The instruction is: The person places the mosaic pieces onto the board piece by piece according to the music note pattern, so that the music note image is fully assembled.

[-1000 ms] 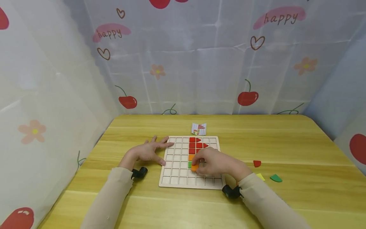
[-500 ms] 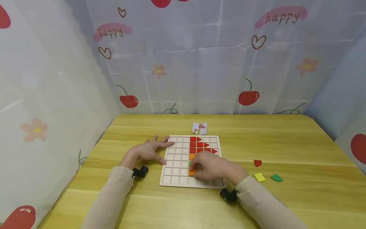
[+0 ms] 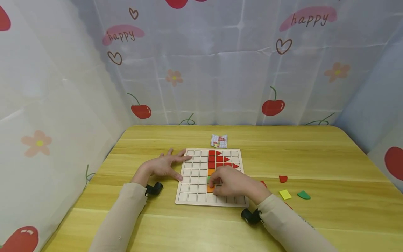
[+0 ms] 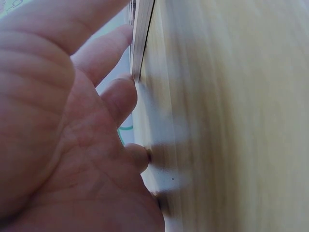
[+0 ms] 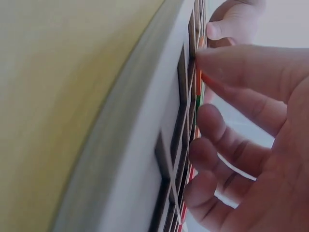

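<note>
My right hand (image 3: 231,183) is over the lower middle of the grid board (image 3: 192,196), its thumb and index finger bent in toward each other while the other fingers curl loosely beside them. Both tips are at the lower orange square (image 3: 210,189), though from these angles I can't tell whether they pinch its edges or only press on it. What counts here is that the square lies at the left side of this hand, right under the fingertips, in the board's middle column, one row up from its near edge; being square, it has no long axis, but it lines up with the column, which runs from the board's near side to its far side. My left hand (image 3: 162,166) is farther from it, spread with its fingers apart and touching the board's left edge, holding nothing. Farther up that column come a green tile (image 3: 209,179), partly behind my fingers, the upper orange tile (image 3: 211,172) and the red tiles (image 3: 212,159). Beyond the board's far edge lies a printed card (image 3: 219,141); to its right, on the desk (image 3: 267,147), are a yellow square (image 3: 285,194), a green quarter-round (image 3: 304,195) and a red piece (image 3: 283,179).
</note>
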The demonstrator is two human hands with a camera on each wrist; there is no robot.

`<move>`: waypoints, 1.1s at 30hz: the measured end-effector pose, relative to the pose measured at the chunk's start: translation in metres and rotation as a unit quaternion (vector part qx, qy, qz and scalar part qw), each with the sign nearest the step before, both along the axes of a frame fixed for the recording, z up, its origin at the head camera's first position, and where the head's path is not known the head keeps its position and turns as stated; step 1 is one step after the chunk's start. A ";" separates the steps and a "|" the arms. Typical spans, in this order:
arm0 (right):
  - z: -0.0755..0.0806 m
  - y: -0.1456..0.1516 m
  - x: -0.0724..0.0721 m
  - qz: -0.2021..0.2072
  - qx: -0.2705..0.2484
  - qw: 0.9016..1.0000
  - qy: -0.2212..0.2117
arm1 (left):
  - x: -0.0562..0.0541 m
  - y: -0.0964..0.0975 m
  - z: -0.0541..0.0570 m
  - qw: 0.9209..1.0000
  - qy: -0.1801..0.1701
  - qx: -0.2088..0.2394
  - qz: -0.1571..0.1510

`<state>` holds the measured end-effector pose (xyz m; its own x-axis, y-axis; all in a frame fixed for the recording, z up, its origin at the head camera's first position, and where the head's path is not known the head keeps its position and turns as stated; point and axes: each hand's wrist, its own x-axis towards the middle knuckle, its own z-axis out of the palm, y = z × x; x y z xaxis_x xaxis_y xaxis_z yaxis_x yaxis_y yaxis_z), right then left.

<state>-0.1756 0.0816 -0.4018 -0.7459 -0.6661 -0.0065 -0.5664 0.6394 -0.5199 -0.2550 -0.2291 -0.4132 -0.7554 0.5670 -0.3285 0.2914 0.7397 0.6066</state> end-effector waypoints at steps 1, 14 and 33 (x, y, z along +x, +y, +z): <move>0.000 0.000 0.000 -0.004 0.000 1.000 -0.002 | 0.000 0.000 0.000 1.000 0.000 0.001 -0.001; 0.002 0.010 -0.004 0.043 -0.006 0.999 0.008 | 0.003 0.000 0.000 1.000 -0.003 -0.001 0.004; 0.030 0.096 0.003 -0.059 -0.014 0.998 0.004 | 0.001 0.000 0.002 1.000 0.008 -0.008 -0.007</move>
